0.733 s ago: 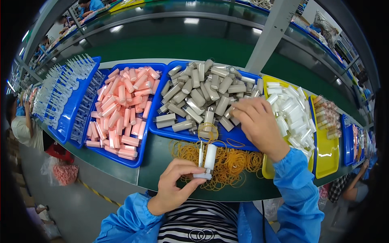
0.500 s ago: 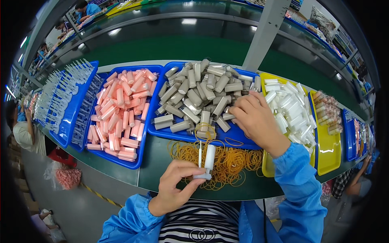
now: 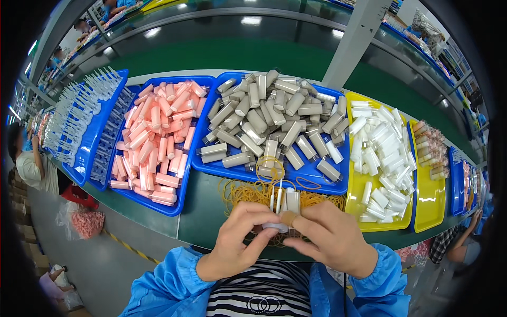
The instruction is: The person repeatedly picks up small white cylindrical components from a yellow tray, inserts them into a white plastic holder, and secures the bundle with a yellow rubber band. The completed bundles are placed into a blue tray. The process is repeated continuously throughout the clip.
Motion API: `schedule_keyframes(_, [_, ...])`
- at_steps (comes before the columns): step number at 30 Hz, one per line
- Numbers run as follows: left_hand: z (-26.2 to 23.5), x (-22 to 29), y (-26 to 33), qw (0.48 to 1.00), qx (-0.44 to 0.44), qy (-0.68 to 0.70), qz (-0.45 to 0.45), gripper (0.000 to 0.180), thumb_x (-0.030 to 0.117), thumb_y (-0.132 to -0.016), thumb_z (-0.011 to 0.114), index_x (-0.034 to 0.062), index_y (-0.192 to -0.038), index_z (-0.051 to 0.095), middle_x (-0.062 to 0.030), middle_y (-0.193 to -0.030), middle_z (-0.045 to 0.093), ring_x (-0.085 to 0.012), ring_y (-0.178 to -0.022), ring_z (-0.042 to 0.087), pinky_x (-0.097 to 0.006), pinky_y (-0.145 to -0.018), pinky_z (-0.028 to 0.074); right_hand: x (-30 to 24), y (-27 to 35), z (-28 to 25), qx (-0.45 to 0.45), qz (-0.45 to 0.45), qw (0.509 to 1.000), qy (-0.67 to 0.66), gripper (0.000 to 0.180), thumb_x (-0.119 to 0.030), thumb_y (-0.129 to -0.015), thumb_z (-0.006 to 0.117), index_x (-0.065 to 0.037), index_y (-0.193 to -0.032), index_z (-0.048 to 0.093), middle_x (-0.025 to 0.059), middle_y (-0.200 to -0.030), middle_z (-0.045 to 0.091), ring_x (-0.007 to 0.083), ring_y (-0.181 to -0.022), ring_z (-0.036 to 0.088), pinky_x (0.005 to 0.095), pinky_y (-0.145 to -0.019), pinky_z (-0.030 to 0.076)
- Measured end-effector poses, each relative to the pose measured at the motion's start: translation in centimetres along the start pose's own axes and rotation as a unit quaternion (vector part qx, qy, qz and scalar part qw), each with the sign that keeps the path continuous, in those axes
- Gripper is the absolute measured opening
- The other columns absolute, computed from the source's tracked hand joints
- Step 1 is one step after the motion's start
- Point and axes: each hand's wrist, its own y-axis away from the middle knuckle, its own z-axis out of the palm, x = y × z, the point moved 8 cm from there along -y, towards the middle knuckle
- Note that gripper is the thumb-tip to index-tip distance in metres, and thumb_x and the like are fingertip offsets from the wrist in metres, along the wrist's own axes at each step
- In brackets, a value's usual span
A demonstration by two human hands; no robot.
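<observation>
In front of my body my left hand (image 3: 240,240) pinches a small white plastic piece (image 3: 277,227) with an upright thin white stem (image 3: 274,196). My right hand (image 3: 330,235) has come against it, thumb and fingers closed round the lower end of a short greyish tube (image 3: 291,201) standing beside the stem. A tan band wraps one right fingertip. The fingers hide where the tube and the white piece meet. Just beyond the hands lies a heap of yellow-brown rubber bands (image 3: 240,191).
Beyond the bands stands a blue tray (image 3: 216,168) of grey tubes, with a blue tray (image 3: 182,203) of pink tubes to its left. Yellow trays (image 3: 396,221) with white and pinkish pieces stand right. White stemmed parts (image 3: 79,121) fill trays far left. A metal post (image 3: 351,47) rises behind.
My right hand has left the grey tubes' tray and moved down to the white piece in my left hand. A greyish tube now stands by the stem. My left hand stays nearly in place.
</observation>
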Motion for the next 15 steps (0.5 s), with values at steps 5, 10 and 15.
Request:
schedule_keyframes(5, [0.4,1.1,0.1,0.999,-0.025,-0.033,0.035,0.029,-0.008,-0.080,0.069,0.0041,-0.106,0.069,-0.0100,-0.101,0.062,-0.0209,-0.090,0.060,-0.030,-0.077,0.049,2.2,0.7,-1.4,0.047,0.028,0.998,-0.017,0.038,-0.018,-0.070,0.082,-0.006,-0.103,0.067,0.0076,-0.086,0.060,0.0223,-0.075,0.059,0.0324,-0.066,0.049])
schedule_keyframes(10, [1.5,3.3,0.7,0.980,-0.120,-0.083,0.134,0.039,-0.006,-0.072,0.072,0.0106,-0.107,0.074,-0.0043,-0.100,0.064,-0.0211,-0.088,0.061,-0.032,-0.076,0.047,9.9,3.0,0.4,0.232,0.369,0.767,-0.472,0.023,-0.016,-0.096,0.062,0.000,-0.112,0.058,0.0067,-0.096,0.066,0.0135,-0.087,0.063,0.0287,-0.078,0.050])
schedule_keyframes(15, [1.8,3.6,0.9,0.978,-0.130,-0.085,0.141,0.041,-0.006,-0.071,0.070,0.0117,-0.108,0.074,-0.0030,-0.101,0.065,-0.0203,-0.088,0.061,-0.032,-0.075,0.047,9.1,2.6,1.4,0.195,0.372,0.758,-0.499,0.024,-0.017,-0.098,0.060,0.000,-0.115,0.057,0.0058,-0.092,0.066,0.0114,-0.085,0.063,0.0259,-0.078,0.050])
